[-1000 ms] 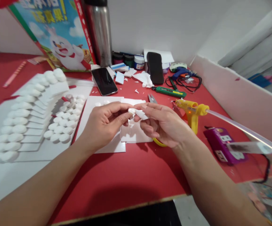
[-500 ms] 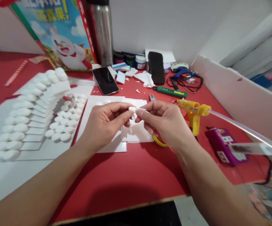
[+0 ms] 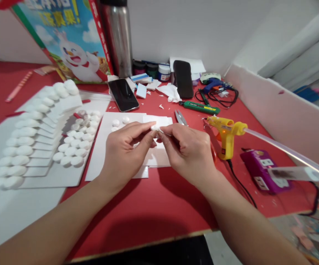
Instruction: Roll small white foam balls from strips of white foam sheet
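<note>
My left hand and my right hand meet fingertip to fingertip, both pinching a small white lump of soft, clay-like material. Much of the lump is hidden by the fingers. Below them lie white sheets on the red table. Several small white discs rest on the white board beside my left hand. Farther left, many flattened white ovals sit in rows, next to a curved stair of white pieces edged with ovals.
A yellow glue gun with a long clear stick stands right of my right hand. Scissors, a green cutter, a phone and a dark case lie behind. A steel bottle stands at the back; a purple box lies right.
Both hands have drawn closer around the white lump. My right hand has turned and dropped slightly, showing more of the scissors' blades and the glue gun's cord.
</note>
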A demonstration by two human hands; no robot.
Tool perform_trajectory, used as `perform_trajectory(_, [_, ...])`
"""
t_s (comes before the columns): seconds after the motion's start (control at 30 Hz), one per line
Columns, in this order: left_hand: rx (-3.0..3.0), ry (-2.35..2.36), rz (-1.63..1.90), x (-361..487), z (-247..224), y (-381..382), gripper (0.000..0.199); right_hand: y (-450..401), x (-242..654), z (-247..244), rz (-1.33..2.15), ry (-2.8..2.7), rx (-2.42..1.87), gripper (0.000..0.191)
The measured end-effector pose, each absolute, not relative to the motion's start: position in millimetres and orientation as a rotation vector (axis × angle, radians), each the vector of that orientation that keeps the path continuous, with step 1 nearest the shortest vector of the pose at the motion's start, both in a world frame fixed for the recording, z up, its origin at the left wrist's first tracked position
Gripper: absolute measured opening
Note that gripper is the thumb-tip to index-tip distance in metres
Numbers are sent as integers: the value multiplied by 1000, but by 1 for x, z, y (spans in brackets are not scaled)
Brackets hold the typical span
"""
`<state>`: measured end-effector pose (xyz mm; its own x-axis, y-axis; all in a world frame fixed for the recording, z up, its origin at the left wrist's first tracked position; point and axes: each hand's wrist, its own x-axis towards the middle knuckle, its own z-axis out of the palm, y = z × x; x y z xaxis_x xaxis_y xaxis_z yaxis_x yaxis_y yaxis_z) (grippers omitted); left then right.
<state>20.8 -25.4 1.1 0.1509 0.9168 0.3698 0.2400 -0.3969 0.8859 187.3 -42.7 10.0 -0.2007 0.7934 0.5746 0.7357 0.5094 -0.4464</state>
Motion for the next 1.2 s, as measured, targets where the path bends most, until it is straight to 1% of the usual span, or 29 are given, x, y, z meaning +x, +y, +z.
perform_trajectory(0.1, [1862, 1114, 1302, 20, 0, -26, 21, -43, 188, 9, 6, -2002, -1269, 17])
perform_trajectory(0.17, [1912, 1122, 1306, 20, 0, -25, 22, -43, 187, 10, 8, -1989, -1272, 16])
perform_trajectory(0.33, [1946, 1125, 1313, 18, -2, -23, 23, -41, 185, 10, 246, -1882, -1278, 16])
perform_trajectory(0.53, [1979, 1101, 1346, 18, -3, -22, 22, -40, 185, 0, -89, -1994, -1218, 12])
perform_trajectory(0.7, [2023, 1010, 1256, 14, 1, -21, 24, -40, 189, 0, -58, -2034, -1242, 13])
perform_trajectory(0.93, [1720, 1036, 1124, 8, 10, -12, 11, -39, 195, 5, 50, -2074, -1211, 16])
perform_trajectory(1.2, [1576, 870, 1013, 2, 12, 0, 16, -37, 196, 4, 147, -2111, -1187, 18])
